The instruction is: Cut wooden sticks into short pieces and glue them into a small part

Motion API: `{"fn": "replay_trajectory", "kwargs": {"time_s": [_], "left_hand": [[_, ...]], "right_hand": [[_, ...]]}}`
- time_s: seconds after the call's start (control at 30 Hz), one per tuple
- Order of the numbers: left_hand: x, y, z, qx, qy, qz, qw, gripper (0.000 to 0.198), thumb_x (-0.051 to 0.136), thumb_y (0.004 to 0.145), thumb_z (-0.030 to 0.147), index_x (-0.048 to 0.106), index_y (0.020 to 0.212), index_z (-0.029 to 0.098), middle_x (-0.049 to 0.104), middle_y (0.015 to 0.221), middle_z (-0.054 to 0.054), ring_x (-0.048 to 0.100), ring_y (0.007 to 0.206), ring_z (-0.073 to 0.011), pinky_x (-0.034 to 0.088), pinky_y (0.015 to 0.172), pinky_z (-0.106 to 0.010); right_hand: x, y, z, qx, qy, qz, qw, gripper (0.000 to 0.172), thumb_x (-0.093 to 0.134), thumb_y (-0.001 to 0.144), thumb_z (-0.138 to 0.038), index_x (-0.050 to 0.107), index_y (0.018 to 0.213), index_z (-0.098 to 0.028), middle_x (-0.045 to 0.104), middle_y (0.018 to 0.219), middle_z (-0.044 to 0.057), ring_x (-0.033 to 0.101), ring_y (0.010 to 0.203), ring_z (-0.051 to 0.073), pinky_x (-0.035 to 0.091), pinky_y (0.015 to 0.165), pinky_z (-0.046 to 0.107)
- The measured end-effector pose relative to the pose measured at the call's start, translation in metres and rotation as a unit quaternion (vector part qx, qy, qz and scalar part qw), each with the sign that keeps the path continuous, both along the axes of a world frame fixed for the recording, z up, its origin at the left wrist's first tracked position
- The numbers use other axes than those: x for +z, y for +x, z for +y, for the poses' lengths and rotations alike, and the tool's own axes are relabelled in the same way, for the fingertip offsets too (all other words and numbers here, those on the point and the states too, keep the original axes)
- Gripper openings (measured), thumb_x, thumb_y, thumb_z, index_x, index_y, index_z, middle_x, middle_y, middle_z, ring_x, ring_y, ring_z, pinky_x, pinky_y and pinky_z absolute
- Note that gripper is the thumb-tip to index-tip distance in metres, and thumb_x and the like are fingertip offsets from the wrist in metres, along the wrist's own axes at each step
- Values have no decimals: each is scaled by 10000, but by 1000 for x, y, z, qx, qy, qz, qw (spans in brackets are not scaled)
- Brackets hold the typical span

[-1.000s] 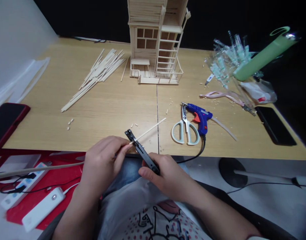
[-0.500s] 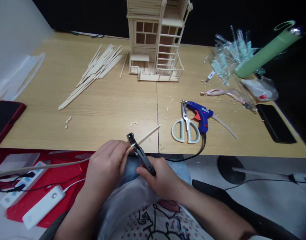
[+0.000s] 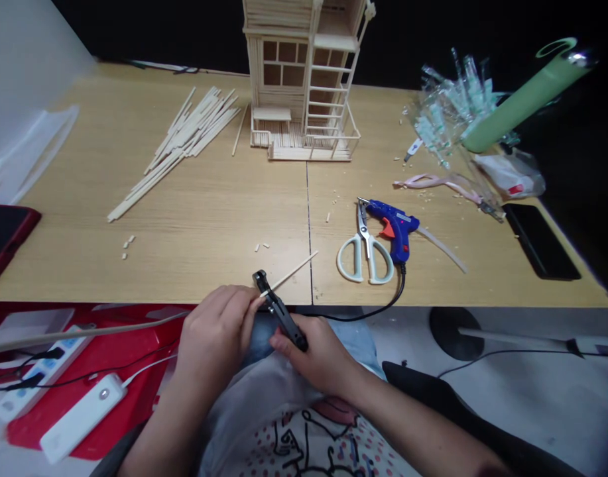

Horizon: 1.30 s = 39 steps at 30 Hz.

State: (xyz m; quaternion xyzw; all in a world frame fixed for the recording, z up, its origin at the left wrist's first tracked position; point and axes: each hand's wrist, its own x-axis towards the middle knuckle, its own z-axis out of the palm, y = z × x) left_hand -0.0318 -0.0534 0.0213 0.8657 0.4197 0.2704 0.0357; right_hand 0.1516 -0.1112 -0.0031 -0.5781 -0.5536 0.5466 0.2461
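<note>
My left hand [image 3: 219,331] pinches a thin wooden stick [image 3: 294,270] near the table's front edge. The stick runs up and to the right, across the jaws of a black hand cutter [image 3: 282,317]. My right hand [image 3: 317,348] is wrapped round the cutter's handles, low over my lap. Behind the cutter lie a few short cut pieces [image 3: 262,247] of stick. A model house [image 3: 304,79] built of such sticks, with a ladder and railings, stands upright at the back. Left of it a loose pile of sticks [image 3: 184,136] lies spread on the table.
Right of the hands lie white-handled scissors [image 3: 366,255] and a blue glue gun [image 3: 396,228] with its cord hanging over the edge. Clear plastic wrappers [image 3: 447,109], a green cylinder [image 3: 522,99] and a black phone [image 3: 540,240] sit at the right. A red-cased phone [image 3: 8,235] lies far left.
The whole view has shifted slightly, with the table things appearing a little further left. Both hands keep their hold on the stick and the cutter, nearly unmoved.
</note>
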Motion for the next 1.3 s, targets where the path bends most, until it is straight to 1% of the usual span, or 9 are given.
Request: {"fn": "replay_trajectory", "kwargs": {"time_s": [0.17, 0.4, 0.57, 0.77, 0.93, 1.0, 1.07, 1.2, 1.3], "left_hand": [[0, 4, -4, 4, 22, -14, 1000, 48, 629, 977, 179, 635, 931, 164, 717, 821, -33, 679, 752, -182, 507, 746, -288], [-2, 5, -4, 9, 19, -12, 1000, 52, 618, 983, 188, 638, 939, 169, 726, 833, -36, 688, 767, -192, 516, 764, -302], [-2, 0, 2, 25, 4, -32, 999, 63, 635, 981, 210, 655, 931, 177, 739, 834, -26, 701, 771, -176, 514, 748, -284], [0, -7, 17, 84, -39, -79, 993, 94, 653, 975, 267, 679, 916, 199, 725, 816, -6, 681, 714, -148, 501, 700, -266], [-13, -1, 41, 100, -42, -38, 993, 180, 622, 981, 323, 709, 893, 193, 739, 841, -44, 690, 791, -207, 497, 716, -317], [-17, 5, 49, 123, -26, -37, 991, 200, 613, 983, 328, 730, 893, 192, 748, 846, -54, 694, 801, -217, 496, 717, -324], [-19, 8, 53, 137, -20, -57, 989, 208, 621, 978, 329, 747, 888, 192, 756, 842, -57, 700, 797, -214, 498, 711, -319], [-19, 7, 53, 141, -35, -124, 982, 207, 647, 965, 343, 767, 883, 195, 771, 845, -53, 709, 791, -199, 517, 722, -317], [-19, 4, 50, 153, -47, -172, 972, 200, 665, 950, 357, 774, 884, 203, 780, 865, -46, 710, 792, -189, 529, 731, -318]], "right_hand": [[-6, -1, -4, -9, -53, -28, 998, 480, 553, 930, -609, 489, 663, -215, 515, 588, -18, 446, 581, 144, 251, 569, 288], [-16, -11, -6, -69, -42, -22, 996, 429, 608, 875, -521, 439, 620, -221, 450, 588, -32, 366, 590, 128, 227, 571, 290], [-15, -8, -4, -47, -43, 1, 998, 459, 615, 882, -526, 418, 603, -220, 424, 572, -47, 341, 578, 117, 210, 552, 288], [14, 13, -3, -40, -64, 22, 997, 433, 603, 916, -509, 441, 632, -225, 458, 532, -48, 406, 548, 124, 243, 532, 276], [50, 48, 10, -81, -9, 19, 996, 462, 535, 973, -529, 491, 628, -224, 540, 507, -23, 505, 531, 140, 375, 580, 278], [62, 60, 20, -96, 24, -24, 995, 467, 507, 983, -529, 505, 628, -226, 565, 511, -6, 541, 537, 156, 401, 594, 290], [71, 67, 34, -101, 65, -123, 985, 410, 546, 961, -520, 537, 674, -227, 608, 570, 15, 584, 589, 184, 403, 601, 300], [79, 62, 74, -93, 140, -387, 907, 233, 665, 895, -431, 610, 879, -206, 691, 751, 86, 644, 715, 262, 397, 610, 323], [73, 50, 111, -83, 170, -461, 867, 215, 655, 905, -321, 638, 1038, -153, 732, 867, 157, 690, 790, 303, 456, 658, 348]]}}
